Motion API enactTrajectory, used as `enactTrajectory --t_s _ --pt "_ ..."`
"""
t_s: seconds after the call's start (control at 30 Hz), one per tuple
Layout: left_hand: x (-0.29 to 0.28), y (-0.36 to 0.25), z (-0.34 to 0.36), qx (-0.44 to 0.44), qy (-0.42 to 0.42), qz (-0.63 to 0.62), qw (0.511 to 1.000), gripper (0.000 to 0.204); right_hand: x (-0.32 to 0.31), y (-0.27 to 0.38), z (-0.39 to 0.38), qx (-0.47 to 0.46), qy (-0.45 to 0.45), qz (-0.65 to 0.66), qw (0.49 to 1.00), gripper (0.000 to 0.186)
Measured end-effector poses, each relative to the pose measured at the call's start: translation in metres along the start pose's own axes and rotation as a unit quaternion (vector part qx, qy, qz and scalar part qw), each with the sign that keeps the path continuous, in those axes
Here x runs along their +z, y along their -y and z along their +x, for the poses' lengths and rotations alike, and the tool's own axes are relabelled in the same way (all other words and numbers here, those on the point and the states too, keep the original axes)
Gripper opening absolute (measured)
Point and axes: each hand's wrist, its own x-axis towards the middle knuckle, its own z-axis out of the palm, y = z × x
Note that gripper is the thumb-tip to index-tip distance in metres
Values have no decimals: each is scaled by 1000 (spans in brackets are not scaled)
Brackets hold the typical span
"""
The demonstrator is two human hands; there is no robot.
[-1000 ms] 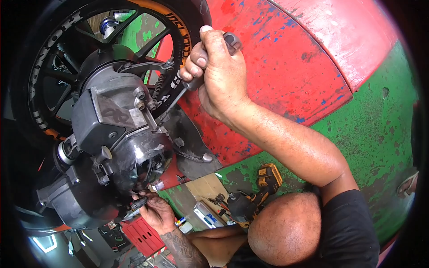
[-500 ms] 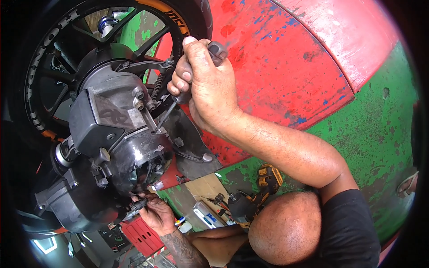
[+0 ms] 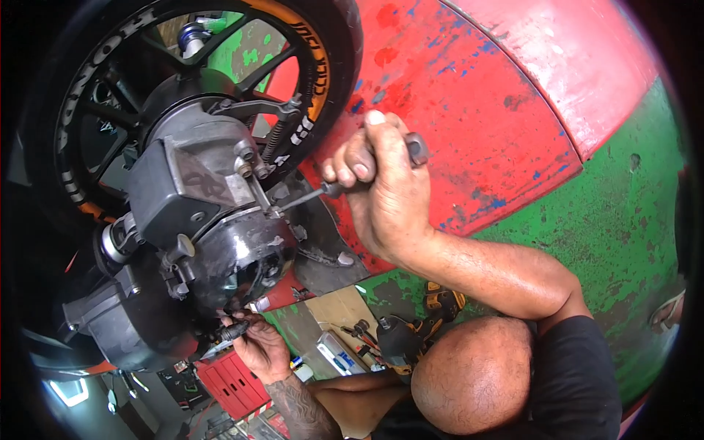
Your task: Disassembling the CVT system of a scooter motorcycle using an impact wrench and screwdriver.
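A co-worker's upper hand (image 3: 385,191) is clenched tight round the handle of a screwdriver (image 3: 308,196), all fingers wrapped and the thumb pressed on top. The handle's grey butt pokes out past the knuckles, and the thin shaft runs down and left to a fastener on the edge of the black round engine cover (image 3: 242,257). The forearm leads back to a black sleeve beside the co-worker's head, seen from above.

Under that cover, the co-worker's lower hand (image 3: 260,345) pinches a small dark tool (image 3: 229,334) between thumb and fingers, with the tip up against the cover's underside. What the tip meets is too dark to tell.

Above the cover sits a grey metal housing (image 3: 183,183), with 1 coil spring (image 3: 273,139) just beside it. Behind them is the black wheel (image 3: 323,66) with its orange rim stripe. On the chipped red and green floor (image 3: 513,95), near the head, lies a yellow and black power drill (image 3: 411,334). A red ribbed crate (image 3: 231,381) sits below the lower hand.
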Motion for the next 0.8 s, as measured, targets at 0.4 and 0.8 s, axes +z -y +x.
enactTrajectory --t_s 0.4,0.8 --pt "-9 -4 -2 -1 -22 32 999 22 21 -22 13 65 30 8 997 26" --pt "-20 -11 6 -31 10 43 999 25 35 9 38 119 48 4 992 19"
